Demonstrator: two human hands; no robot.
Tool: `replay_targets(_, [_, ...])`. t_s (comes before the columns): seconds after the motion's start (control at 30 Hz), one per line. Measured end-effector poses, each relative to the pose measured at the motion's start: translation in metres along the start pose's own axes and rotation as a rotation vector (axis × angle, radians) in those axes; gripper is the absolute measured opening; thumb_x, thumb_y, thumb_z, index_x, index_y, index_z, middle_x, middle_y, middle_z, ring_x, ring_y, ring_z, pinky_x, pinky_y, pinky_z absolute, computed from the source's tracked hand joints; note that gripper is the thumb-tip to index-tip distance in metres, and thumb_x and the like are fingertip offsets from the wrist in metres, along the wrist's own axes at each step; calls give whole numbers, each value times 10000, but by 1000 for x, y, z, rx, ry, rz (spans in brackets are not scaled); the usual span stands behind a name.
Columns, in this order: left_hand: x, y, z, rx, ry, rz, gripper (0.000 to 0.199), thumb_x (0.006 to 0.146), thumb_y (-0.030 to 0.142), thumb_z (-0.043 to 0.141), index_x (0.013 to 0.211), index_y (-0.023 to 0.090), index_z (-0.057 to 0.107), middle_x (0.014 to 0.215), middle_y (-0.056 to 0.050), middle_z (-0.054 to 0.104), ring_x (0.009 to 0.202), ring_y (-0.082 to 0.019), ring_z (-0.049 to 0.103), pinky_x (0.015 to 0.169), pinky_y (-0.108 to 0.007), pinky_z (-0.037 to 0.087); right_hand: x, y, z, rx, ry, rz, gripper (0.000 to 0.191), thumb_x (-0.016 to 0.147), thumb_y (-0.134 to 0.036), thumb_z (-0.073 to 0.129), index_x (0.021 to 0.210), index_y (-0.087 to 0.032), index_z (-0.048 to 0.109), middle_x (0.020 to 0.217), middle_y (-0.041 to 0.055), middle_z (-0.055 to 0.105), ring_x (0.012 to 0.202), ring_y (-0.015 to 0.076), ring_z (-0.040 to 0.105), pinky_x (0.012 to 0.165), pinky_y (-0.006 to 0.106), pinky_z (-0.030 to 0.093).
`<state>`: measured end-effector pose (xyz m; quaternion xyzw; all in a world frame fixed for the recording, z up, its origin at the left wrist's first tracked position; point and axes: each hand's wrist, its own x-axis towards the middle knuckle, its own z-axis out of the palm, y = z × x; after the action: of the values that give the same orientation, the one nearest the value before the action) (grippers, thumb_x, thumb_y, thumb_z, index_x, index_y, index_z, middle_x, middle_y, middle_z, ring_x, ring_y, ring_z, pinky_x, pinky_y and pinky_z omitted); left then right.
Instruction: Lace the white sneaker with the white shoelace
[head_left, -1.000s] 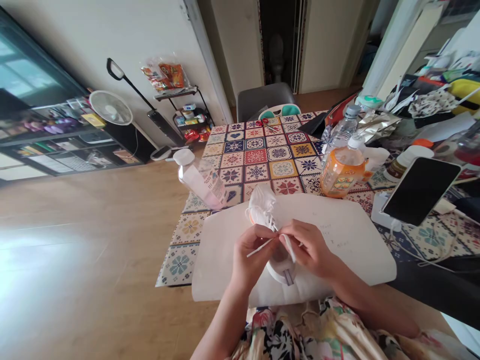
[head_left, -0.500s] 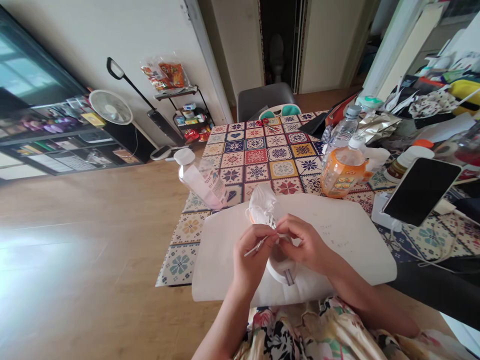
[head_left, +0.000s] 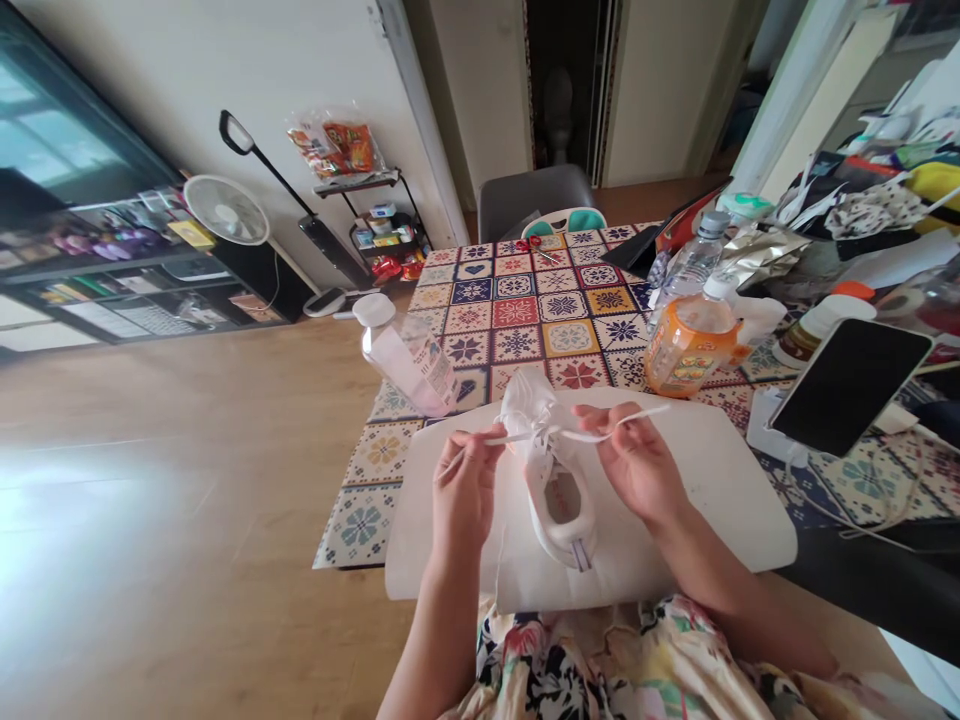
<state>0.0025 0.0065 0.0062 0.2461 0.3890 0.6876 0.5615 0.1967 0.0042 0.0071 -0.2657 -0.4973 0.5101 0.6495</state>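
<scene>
So we've got a little white sneaker (head_left: 553,470) sitting on a sheet of white paper (head_left: 697,470) at the near edge of the worktop (head_left: 517,310), toe pointing away from us, heel toward our lap. Each end of the white lace (head_left: 600,430) is pinched in one hand and stretched out sideways over the tongue.

What could go sideways, as we see it: the shoe is light and nothing pins it down, so an uneven tug on the lace would probably tip it or skid it across the paper. The paper overhangs the edge a bit too, so a slide toward us could drop the lot. Pull one end harder and the lace may run through the eyelets and end up lopsided. The clear bottle (head_left: 409,355) near the left corner and the orange drink bottle (head_left: 686,340) look close enough for an elbow to catch.

Pose: left hand (head_left: 463,490) has fingers curled, thumb and forefinger closed on the lace end, wrist low. Right hand (head_left: 637,460) is raised slightly, palm half turned in, fingertips nipping the other end, which pokes out to the right.
</scene>
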Motion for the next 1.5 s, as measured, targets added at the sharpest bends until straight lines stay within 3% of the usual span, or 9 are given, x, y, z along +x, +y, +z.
replay_targets(0.13, [17, 5, -20, -293, 47, -109, 208, 777, 142, 754, 719, 159, 555, 510, 98, 461, 461, -28, 497, 577, -150, 507, 6, 1, -22, 216, 113, 174, 357, 915, -496, 599, 742, -251, 407, 567, -71, 285, 509, 133, 388, 677, 328, 526])
replay_targets(0.23, [22, 5, -30, -261, 44, -89, 252, 799, 141, 737, 699, 160, 506, 500, 105, 394, 381, -11, 343, 390, -113, 325, 6, -3, -38, 191, 164, 186, 408, 916, -481, 588, 702, -242, 337, 585, -69, 148, 475, 133, 183, 447, 253, 346])
replay_targets(0.33, [22, 3, -32, -118, 62, -10, 313, 783, 222, 780, 702, 175, 482, 501, 100, 391, 395, -22, 323, 380, -127, 260, 3, -5, -48, 167, 183, 161, 403, 904, -446, 620, 701, -239, 338, 582, -72, 140, 473, 126, 142, 428, 236, 253])
replay_targets(0.5, [18, 1, -31, 100, -29, 54, 360, 790, 404, 765, 714, 194, 482, 477, 104, 350, 403, -43, 284, 409, -149, 249, -5, -3, -52, 31, 78, 141, 451, 908, -549, 570, 663, -237, 355, 499, -86, 196, 418, 114, 176, 432, 249, 272])
replay_targets(0.67, [9, 12, -34, 640, -433, -66, 461, 864, 605, 566, 837, 161, 687, 421, 86, 353, 368, -75, 302, 408, -204, 251, -10, -8, -41, -441, -182, 111, 485, 982, -522, 471, 630, -198, 549, 750, 52, 628, 651, 162, 545, 580, 298, 411])
replay_targets(0.9, [3, 23, -25, 1135, -613, -39, 188, 817, 329, 670, 680, 209, 714, 496, 43, 514, 479, -116, 444, 467, -208, 328, -11, -12, -29, -877, -394, 167, 92, 953, -265, 545, 927, -231, 626, 788, 0, 665, 668, 152, 596, 609, 257, 452])
replay_targets(1.2, [14, 33, -39, 914, -828, 238, 151, 805, 308, 737, 675, 237, 768, 1019, -127, 722, 954, -243, 675, 815, -330, 531, 1, -24, -44, -608, -490, 206, 216, 909, -374, 655, 778, -202, 655, 882, 33, 651, 796, 164, 607, 752, 289, 495])
replay_targets(1.33, [7, 19, -23, 633, -731, 162, 306, 790, 470, 740, 642, 201, 742, 974, -152, 742, 988, -283, 673, 914, -417, 508, 3, -12, -28, -173, -373, 331, 268, 864, -461, 704, 803, -202, 680, 1026, 60, 694, 961, 196, 644, 853, 342, 512])
replay_targets(1.5, [0, -14, -3, 365, -515, 83, 285, 784, 476, 751, 735, 196, 747, 738, -60, 693, 706, -179, 622, 692, -305, 515, 5, 15, -1, 72, -117, 436, 300, 768, -486, 789, 819, -209, 687, 753, -5, 682, 705, 146, 642, 737, 303, 535])
